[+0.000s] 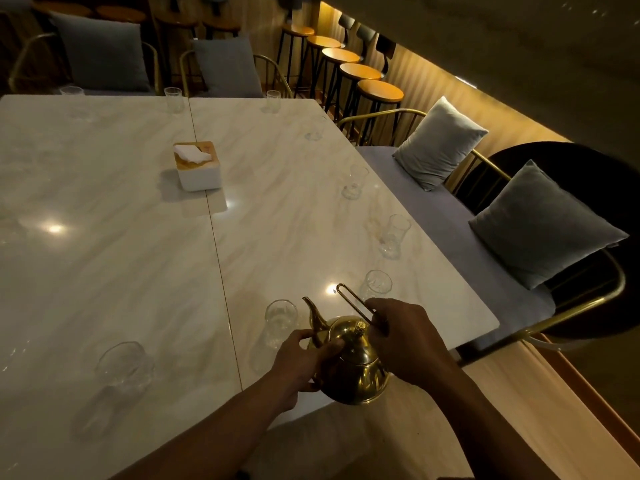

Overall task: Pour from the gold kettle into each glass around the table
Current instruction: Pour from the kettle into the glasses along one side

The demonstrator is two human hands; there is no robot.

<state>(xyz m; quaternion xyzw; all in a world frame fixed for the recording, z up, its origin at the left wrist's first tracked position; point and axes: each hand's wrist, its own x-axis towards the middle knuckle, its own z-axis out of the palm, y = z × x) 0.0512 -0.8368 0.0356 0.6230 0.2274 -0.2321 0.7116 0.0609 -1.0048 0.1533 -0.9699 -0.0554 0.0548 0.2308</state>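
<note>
- Fingers (383,311) of your right hand (408,337) are wrapped round the lower run of the wire handle (349,299) of the gold kettle (356,365), low in the centre of the frame. Your left hand (298,362) grips the body from the left, its fingers (329,348) curled against the shoulder below the lid (360,327).
- Your marble table (104,202) fills the left and middle of the frame. The kettle is right at its near edge, and it's unclear whether the base rests on the slab or hangs just clear.
- Between your two hands, touching both, the kettle points its spout (313,311) up-frame and left.
- Just left of the spout tip stands the nearest glass (280,320). A second glass (375,285) stands just behind the handle loop, and more run up the right edge and along the top.
- Risks, as I judge them:
  - Tip fast with the spout off-centre and you would splash the marble.
  - The handle loop or your right knuckles could clip the second glass.
  - The lid could slip if it is loose.
</note>
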